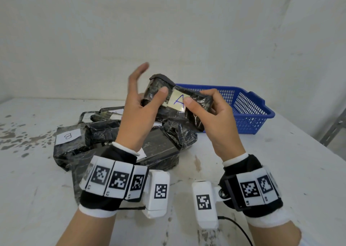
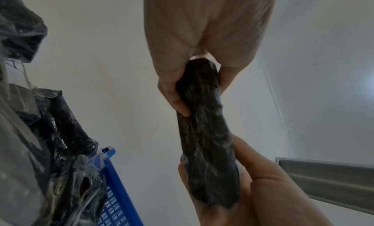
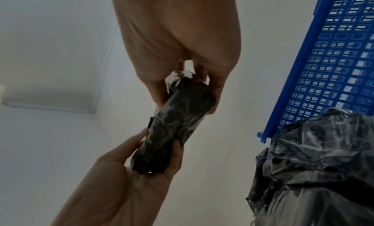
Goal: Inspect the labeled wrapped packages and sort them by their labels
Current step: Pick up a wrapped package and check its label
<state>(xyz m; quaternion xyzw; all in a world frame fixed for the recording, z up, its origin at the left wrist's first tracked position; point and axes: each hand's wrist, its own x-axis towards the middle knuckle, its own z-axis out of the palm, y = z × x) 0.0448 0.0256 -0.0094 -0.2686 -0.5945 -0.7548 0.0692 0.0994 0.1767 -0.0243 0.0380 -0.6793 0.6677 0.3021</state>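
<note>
Both hands [image 1: 134, 114] [image 1: 211, 118] pinch the A-labelled package [image 1: 179, 100], left fingers [image 1: 138, 71] apparently partly spread.

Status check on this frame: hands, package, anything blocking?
Left hand and right hand both grip the package, label A facing up. Blue basket behind, unobstructed. Pile waits on table.

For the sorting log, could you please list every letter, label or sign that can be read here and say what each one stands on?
"A": blue handwriting on the pale label of the held package, which the left hand and right hand hold.
"B": on the white label of a package in the pile, seen upside down.
Other labels in the pile: too hidden or faint to read.
Wristband markers: square code patterns, no words.
</note>
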